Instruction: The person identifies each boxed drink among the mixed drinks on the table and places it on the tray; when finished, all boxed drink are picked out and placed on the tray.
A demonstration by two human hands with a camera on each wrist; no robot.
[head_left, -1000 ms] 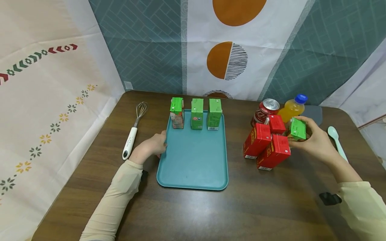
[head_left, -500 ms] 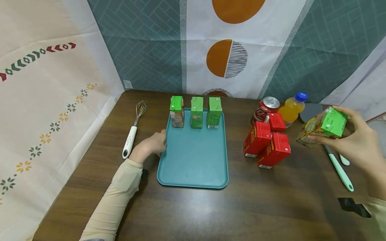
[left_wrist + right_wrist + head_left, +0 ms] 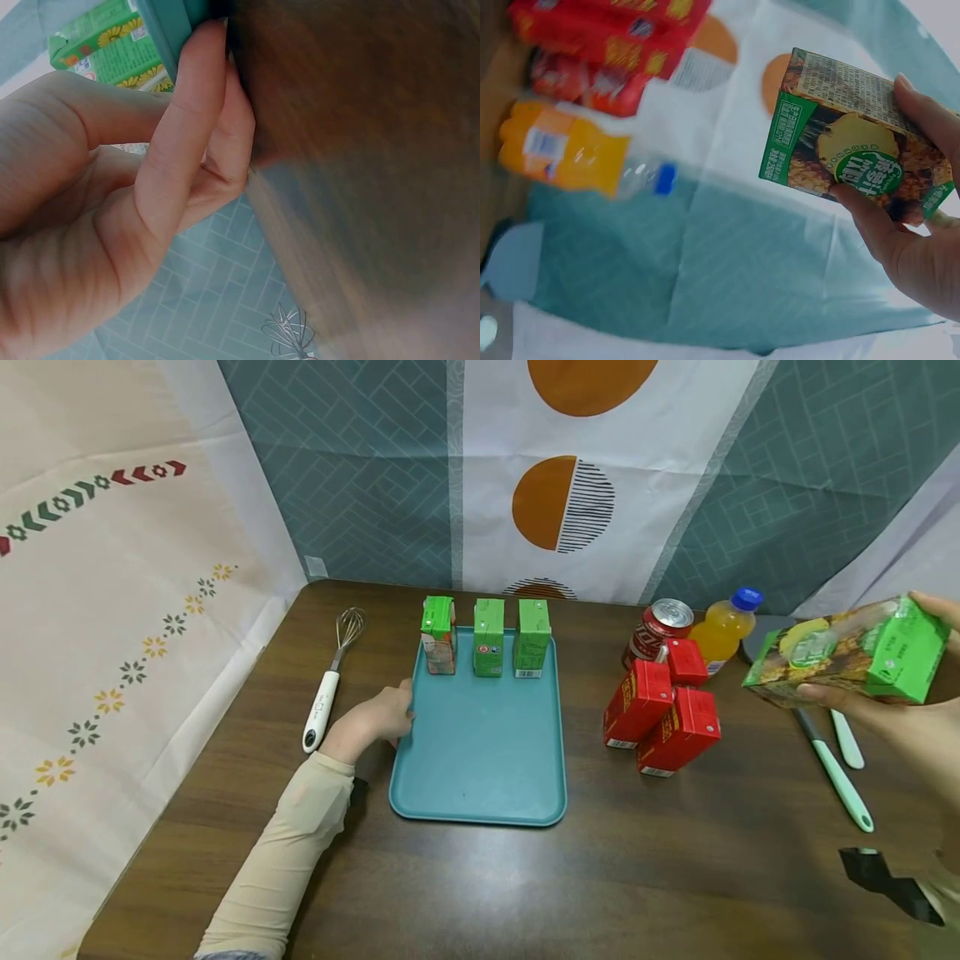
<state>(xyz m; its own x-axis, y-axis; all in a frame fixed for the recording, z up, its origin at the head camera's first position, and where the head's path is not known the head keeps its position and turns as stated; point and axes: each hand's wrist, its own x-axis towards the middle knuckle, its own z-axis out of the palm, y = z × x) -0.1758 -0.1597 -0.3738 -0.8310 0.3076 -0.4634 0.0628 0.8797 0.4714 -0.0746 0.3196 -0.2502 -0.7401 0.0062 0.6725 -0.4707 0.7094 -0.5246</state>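
Observation:
At the right, my right hand [image 3: 911,714] holds a green and brown juice carton [image 3: 832,656] tilted on its side above the table. In the right wrist view, thumb and fingers grip the carton [image 3: 840,135] by its sides, and a pineapple picture shows on it. My left hand [image 3: 375,718] pinches the left rim of a teal tray [image 3: 480,756]. Close up in the left wrist view, the left hand's fingers [image 3: 199,82] meet the tray's edge. Three green cartons, a left one [image 3: 439,637], a middle one [image 3: 489,639] and a right one [image 3: 532,641], stand along the tray's far end.
Right of the tray stand three red cartons [image 3: 678,735], a red cola can [image 3: 656,633] and an orange juice bottle [image 3: 723,631]. A grey-headed spatula with a pale green handle [image 3: 843,785] and another pale green utensil [image 3: 847,739] lie at right. A whisk [image 3: 324,697] lies at left.
My right hand has lifted the juice carton from beside the red cartons, moved right with it and tipped it onto its side. The left hand stays at the tray's rim.

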